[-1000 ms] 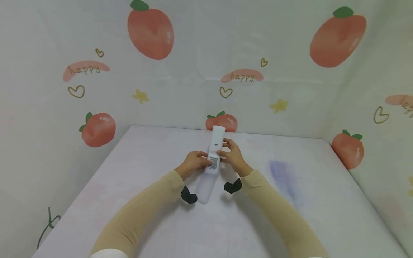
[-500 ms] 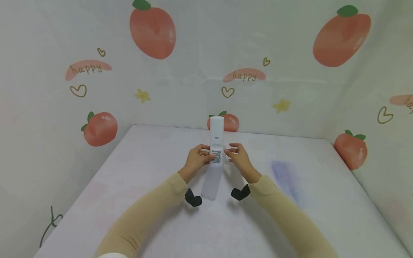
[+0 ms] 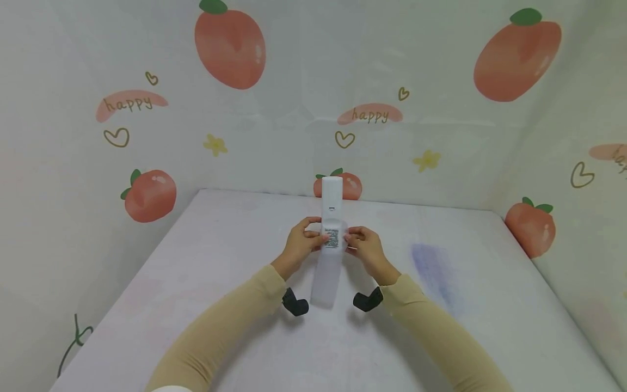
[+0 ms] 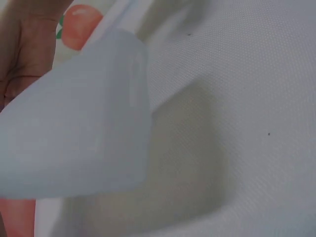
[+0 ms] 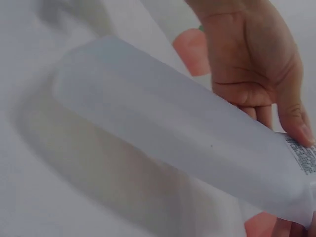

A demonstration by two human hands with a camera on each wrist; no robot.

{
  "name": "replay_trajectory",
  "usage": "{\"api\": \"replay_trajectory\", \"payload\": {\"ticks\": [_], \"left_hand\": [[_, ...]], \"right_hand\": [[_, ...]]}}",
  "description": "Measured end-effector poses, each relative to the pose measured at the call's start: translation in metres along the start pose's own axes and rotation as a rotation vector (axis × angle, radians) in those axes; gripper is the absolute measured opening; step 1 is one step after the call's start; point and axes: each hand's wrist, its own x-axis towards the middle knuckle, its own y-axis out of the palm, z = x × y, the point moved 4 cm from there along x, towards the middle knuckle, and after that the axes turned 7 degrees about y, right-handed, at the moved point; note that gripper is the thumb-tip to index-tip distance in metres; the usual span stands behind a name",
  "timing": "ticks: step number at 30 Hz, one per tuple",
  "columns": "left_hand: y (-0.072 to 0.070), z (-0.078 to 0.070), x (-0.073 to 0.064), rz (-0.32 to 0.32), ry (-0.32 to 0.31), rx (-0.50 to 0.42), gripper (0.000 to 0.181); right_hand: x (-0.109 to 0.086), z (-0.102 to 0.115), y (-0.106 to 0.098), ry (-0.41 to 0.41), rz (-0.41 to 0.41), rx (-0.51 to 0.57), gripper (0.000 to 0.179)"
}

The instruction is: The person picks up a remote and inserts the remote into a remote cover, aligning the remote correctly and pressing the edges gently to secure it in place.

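A long white device (image 3: 332,196) with a small dark slot and a printed square-code label (image 3: 331,238) stands tilted between both hands. A frosted, translucent sleeve (image 3: 325,283) extends from its lower part towards me; its closed end fills much of the left wrist view (image 4: 98,123). My left hand (image 3: 297,243) grips the left side, thumb on the label and fingers behind. At the right edge, by the sleeve's rim, my right hand (image 3: 368,247) pinches with bent fingers. In the right wrist view the left thumb (image 5: 296,123) lies at the label, while the right fingertips barely show at the bottom corner.
A pale cloth-covered table (image 3: 196,337) lies below, with a blurred violet patch (image 3: 433,272) to the right. Behind it hangs a white backdrop (image 3: 274,130) printed with fruit. Black wrist mounts (image 3: 295,302) sit beneath both wrists, close to the sleeve.
The device has swung from leaning right to nearly straight. My right hand let go of its upper side, moved away, and now pinches the right edge lower down. The left hand has kept its grip.
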Motion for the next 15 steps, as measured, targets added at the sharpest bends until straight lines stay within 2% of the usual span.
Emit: {"api": "replay_trajectory", "payload": {"ticks": [5, 9, 15], "left_hand": [[0.006, -0.006, 0.002, 0.054, 0.007, 0.022, 0.049], [0.01, -0.011, 0.003, 0.091, 0.022, 0.061, 0.048], [0.01, -0.012, 0.0, 0.087, 0.028, 0.156, 0.048]], "right_hand": [[0.0, 0.008, -0.009, 0.006, 0.013, 0.076, 0.029], [-0.001, 0.014, -0.012, 0.013, 0.028, 0.084, 0.031], [-0.004, 0.015, -0.008, 0.016, 0.096, 0.06, 0.03]]}}
